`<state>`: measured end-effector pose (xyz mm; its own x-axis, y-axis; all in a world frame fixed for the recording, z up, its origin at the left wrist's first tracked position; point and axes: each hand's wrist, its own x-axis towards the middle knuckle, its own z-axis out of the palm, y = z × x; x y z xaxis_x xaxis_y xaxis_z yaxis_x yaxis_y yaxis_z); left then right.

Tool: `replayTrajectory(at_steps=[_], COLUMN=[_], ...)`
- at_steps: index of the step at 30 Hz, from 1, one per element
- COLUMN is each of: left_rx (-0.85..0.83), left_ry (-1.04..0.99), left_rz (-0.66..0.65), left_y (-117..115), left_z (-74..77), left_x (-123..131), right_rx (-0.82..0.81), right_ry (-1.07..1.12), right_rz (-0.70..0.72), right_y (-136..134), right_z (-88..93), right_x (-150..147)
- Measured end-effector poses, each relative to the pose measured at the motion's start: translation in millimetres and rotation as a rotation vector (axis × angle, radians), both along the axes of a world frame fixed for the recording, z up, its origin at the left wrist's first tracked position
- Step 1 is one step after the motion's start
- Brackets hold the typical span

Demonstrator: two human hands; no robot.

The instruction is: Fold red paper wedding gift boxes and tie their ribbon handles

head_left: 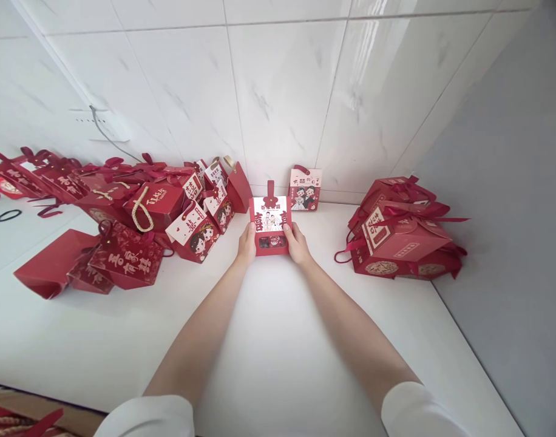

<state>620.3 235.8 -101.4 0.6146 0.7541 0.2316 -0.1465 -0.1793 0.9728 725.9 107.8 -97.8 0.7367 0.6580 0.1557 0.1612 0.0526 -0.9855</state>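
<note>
A small red gift box (270, 223) with a white picture panel and a red tab on top stands upright on the white table (269, 340), near the back wall. My left hand (247, 244) grips its lower left side. My right hand (298, 243) grips its lower right side, thumb on the front. Both arms reach straight forward from white sleeves.
Behind the held box, a similar small box (305, 189) stands against the wall. A heap of red gift bags and boxes (136, 212) covers the left side. A stack of red ribboned boxes (399, 233) sits at the right, close to a grey wall (510, 212).
</note>
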Motion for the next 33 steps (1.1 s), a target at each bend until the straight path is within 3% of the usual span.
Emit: replayTrajectory(at_steps=[33], left_rx=[0.024], left_ry=[0.001], left_rz=[-0.005], left_y=[1.2], left_z=[-0.8], left_x=[0.6], right_rx=[-0.005], right_ry=[0.012], right_rz=[-0.008], right_y=[-0.2], right_z=[-0.3], right_x=[0.0])
